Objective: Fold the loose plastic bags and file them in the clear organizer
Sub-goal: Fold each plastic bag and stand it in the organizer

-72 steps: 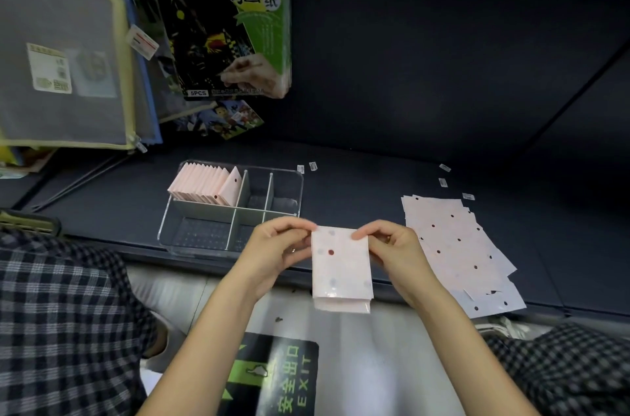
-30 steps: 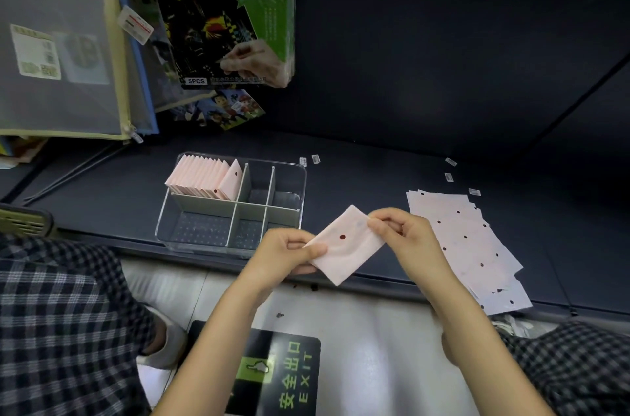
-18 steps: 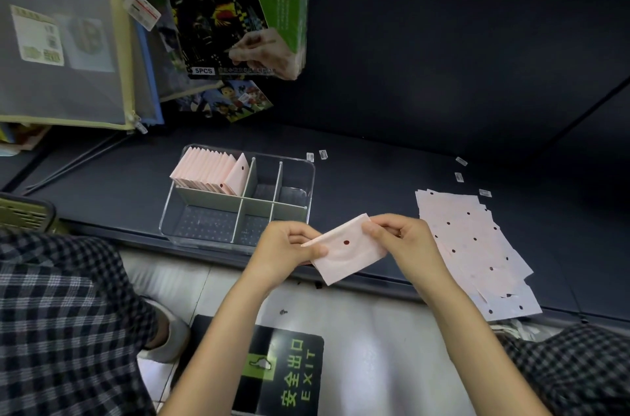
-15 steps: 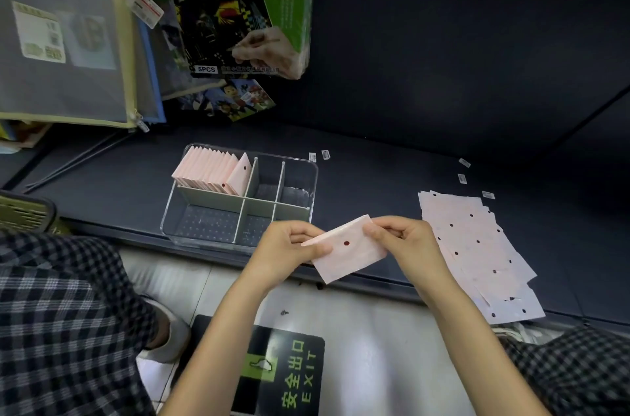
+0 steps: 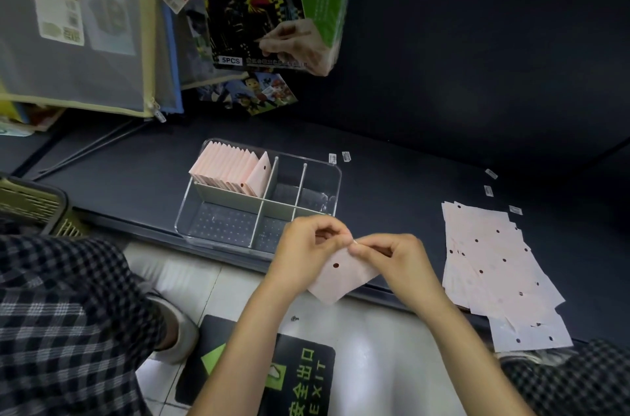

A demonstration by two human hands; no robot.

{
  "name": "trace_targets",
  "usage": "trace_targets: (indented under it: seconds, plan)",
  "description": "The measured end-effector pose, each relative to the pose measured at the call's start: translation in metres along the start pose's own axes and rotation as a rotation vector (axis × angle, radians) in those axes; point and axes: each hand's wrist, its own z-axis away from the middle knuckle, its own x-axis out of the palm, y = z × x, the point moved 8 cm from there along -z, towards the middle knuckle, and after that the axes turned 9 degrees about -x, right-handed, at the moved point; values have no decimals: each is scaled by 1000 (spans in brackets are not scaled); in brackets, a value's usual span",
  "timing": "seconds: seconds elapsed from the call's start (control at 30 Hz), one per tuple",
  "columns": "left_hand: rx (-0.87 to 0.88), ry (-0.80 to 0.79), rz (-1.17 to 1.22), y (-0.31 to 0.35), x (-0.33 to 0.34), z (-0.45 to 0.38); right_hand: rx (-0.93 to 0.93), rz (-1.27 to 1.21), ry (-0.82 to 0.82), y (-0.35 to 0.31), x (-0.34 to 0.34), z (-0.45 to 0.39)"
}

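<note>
Both hands, left hand and right hand, pinch the folded bag at its top corner. The clear organizer lies far-left of the grip, nearer the left hand. The bag's long axis seems tilted.

I am crouching before a dark shelf with a dark back panel rising behind it. Below the shelf, glossy white floor tiles are reflecting light, and a green-and-black exit sign is lying on them. Above the shelf's left end, zippered mesh folders are hanging.
</note>
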Motion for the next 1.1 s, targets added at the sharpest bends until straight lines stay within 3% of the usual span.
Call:
trace_targets:
  seconds: [0.13,0.33,0.5,0.6,0.7,0.8,0.9,1.1]
  plan:
    - [-1,73,56,-4,-24,-9,4,42,-32,5,2,-9]
    - [-159,-112,40,-33,-50,-31,45,-80,35,10,1,-34]
    - [-150,-103,-49,-42,-69,-58,31,109,-215,0,27,-66]
    - [-113,-61,-14,-41,-75,-75,49,139,-284,-4,41,-91]
    - [-216,55,143,-61,-88,-87,93,148,-214,2,39,-116]
    - [-348,93,216,-88,-89,-89,202,-96,-53,12,31,-137]
    - [-365,129,322,-94,-84,-88,304,-288,2,21,50,-152]
    - [-360,191,472,-103,-95,-86,390,-245,44,34,89,-167]
